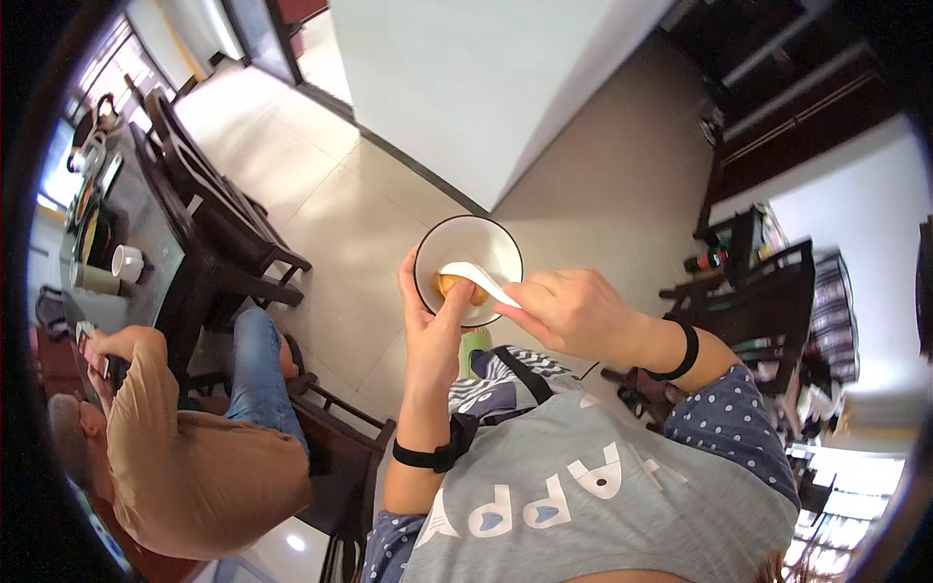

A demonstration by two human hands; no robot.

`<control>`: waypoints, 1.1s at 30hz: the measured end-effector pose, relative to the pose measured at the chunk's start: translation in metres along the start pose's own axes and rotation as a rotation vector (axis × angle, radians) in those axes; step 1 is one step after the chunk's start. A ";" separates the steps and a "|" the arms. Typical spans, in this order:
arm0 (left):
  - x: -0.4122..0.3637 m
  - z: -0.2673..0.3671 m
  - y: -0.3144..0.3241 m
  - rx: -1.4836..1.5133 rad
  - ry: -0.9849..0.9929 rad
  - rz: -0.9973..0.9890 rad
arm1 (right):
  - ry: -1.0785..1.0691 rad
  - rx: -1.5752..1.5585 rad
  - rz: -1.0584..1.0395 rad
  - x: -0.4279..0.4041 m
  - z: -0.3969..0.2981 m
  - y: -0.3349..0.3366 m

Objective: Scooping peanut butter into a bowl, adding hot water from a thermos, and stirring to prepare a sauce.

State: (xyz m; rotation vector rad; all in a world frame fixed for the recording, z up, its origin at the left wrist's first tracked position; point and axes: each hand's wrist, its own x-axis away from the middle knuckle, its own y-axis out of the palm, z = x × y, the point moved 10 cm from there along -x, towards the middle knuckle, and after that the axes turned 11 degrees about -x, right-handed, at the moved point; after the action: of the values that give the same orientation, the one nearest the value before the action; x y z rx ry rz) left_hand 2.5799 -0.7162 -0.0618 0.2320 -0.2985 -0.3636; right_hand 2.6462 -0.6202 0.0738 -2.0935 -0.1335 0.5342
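Observation:
In front of me is a white bowl [496, 251] with a dark rim, held up above the tiled floor. My left hand [431, 331] grips its near left side, with the thumb reaching over the rim to the inside. A yellow-orange food [479, 295] lies at the bottom, partly hidden by that thumb and by the spoon. Between the fingers of my right hand [565, 306] is the handle of a white spoon [470, 272]. Its bowl end rests in or just over the food; I cannot tell which.
At left a person [204, 474] sits on a dark wooden chair [342, 452], holding a phone [86, 342]. Beyond stands a table [149, 211] with a white mug [127, 262] and several dishes. A white wall corner [488, 175] juts out ahead. Dark wooden furniture [765, 313] stands at right.

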 end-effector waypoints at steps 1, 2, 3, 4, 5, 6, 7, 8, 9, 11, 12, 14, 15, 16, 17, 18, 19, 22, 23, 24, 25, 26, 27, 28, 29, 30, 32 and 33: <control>-0.014 0.003 -0.004 0.005 -0.024 0.033 | -0.022 -0.018 -0.022 -0.019 0.014 0.000; -0.031 0.009 -0.008 0.014 -0.027 0.067 | -0.071 -0.041 -0.010 -0.040 0.026 -0.004; -0.044 0.016 -0.014 0.047 -0.035 0.090 | -0.115 -0.067 0.003 -0.059 0.033 -0.005; -0.064 0.021 -0.019 0.084 -0.033 0.113 | -0.137 -0.081 -0.019 -0.080 0.047 -0.005; -0.081 0.026 -0.024 0.096 -0.030 0.143 | -0.151 -0.098 -0.022 -0.101 0.061 -0.006; -0.099 0.030 -0.033 0.108 -0.056 0.172 | -0.163 -0.113 -0.018 -0.123 0.074 -0.006; -0.117 0.032 -0.042 0.119 -0.081 0.198 | -0.181 -0.122 -0.030 -0.144 0.087 -0.001; -0.136 0.038 -0.052 0.125 -0.075 0.216 | -0.178 -0.161 -0.007 -0.166 0.102 0.001; -0.154 0.042 -0.059 0.161 -0.060 0.211 | -0.169 -0.197 0.017 -0.185 0.115 0.002; -0.188 0.050 -0.078 0.198 -0.041 0.210 | -0.193 -0.189 -0.004 -0.225 0.130 0.008; -0.208 0.053 -0.092 0.223 -0.047 0.209 | -0.211 -0.174 -0.011 -0.249 0.137 0.011; -0.248 0.070 -0.111 0.252 -0.026 0.183 | -0.248 -0.140 -0.035 -0.293 0.152 0.025; -0.267 0.085 -0.117 0.255 -0.025 0.183 | -0.272 -0.112 -0.070 -0.312 0.157 0.033; -0.286 0.103 -0.124 0.221 -0.043 0.193 | -0.299 -0.118 -0.044 -0.335 0.161 0.037; -0.305 0.116 -0.131 0.186 -0.061 0.204 | -0.299 -0.118 -0.047 -0.354 0.166 0.039; -0.326 0.122 -0.141 0.165 -0.050 0.222 | -0.293 -0.134 -0.049 -0.375 0.173 0.042; -0.345 0.128 -0.150 0.151 -0.075 0.244 | -0.286 -0.152 -0.051 -0.397 0.180 0.045; -0.404 0.158 -0.181 0.155 -0.097 0.255 | -0.290 -0.180 -0.056 -0.465 0.201 0.060; -0.423 0.168 -0.192 0.164 -0.064 0.265 | -0.285 -0.201 -0.049 -0.486 0.209 0.065; -0.442 0.176 -0.204 0.174 -0.026 0.276 | -0.288 -0.208 -0.053 -0.505 0.216 0.072; -0.459 0.181 -0.214 0.173 -0.028 0.285 | -0.307 -0.220 -0.017 -0.523 0.222 0.074; -0.475 0.186 -0.224 0.172 -0.038 0.300 | -0.326 -0.232 0.020 -0.540 0.229 0.077; -0.494 0.191 -0.233 0.169 -0.043 0.314 | -0.332 -0.238 0.020 -0.559 0.238 0.083; -0.515 0.198 -0.239 0.166 -0.040 0.321 | -0.346 -0.221 0.030 -0.577 0.248 0.090; -0.534 0.206 -0.247 0.143 -0.047 0.385 | -0.360 -0.204 0.040 -0.595 0.258 0.095; -0.554 0.214 -0.258 0.117 -0.052 0.447 | -0.386 -0.181 0.055 -0.615 0.268 0.101; -0.596 0.222 -0.276 0.126 -0.070 0.476 | -0.414 -0.201 0.071 -0.658 0.286 0.112; -0.613 0.225 -0.285 0.140 -0.099 0.499 | -0.430 -0.217 0.080 -0.677 0.292 0.116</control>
State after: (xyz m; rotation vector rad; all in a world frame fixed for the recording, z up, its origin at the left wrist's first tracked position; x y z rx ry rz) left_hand 1.8707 -0.7795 -0.0801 0.2687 -0.4668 0.1400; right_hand 1.9010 -0.6584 0.0598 -2.1695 -0.3695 1.0548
